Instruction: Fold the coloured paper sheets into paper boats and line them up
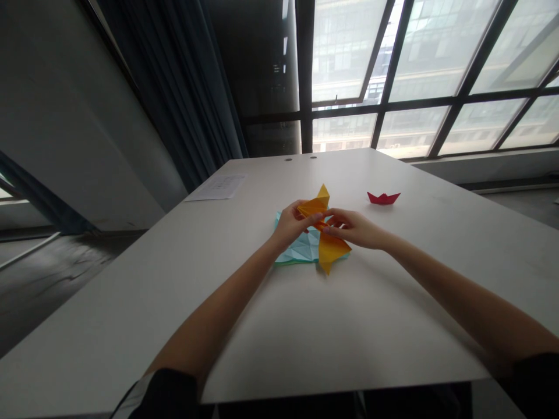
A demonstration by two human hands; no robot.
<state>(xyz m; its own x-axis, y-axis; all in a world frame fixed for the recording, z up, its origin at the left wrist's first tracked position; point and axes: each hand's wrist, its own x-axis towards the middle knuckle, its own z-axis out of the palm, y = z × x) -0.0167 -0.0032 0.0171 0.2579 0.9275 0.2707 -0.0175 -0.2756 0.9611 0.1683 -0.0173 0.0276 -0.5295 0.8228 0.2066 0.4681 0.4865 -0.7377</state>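
A partly folded sheet of orange origami paper (333,249) is held up over the table between both hands, with pointed flaps sticking out at its top and bottom. My left hand (293,223) grips its left side, thumb across the front. From the right, my right hand (351,227) pinches the middle of the same paper with thumb and fingers; the folds there are partly hidden. Beneath the hands lie light blue creased papers (301,248), with a green edge showing under them.
A red paper boat (384,199) stands on the white table (279,337) to the right, beyond my right hand. Toward the far left edge lies a printed sheet (217,187). Two round holes show near the table's far end, with a dark curtain (174,75) and windows behind.
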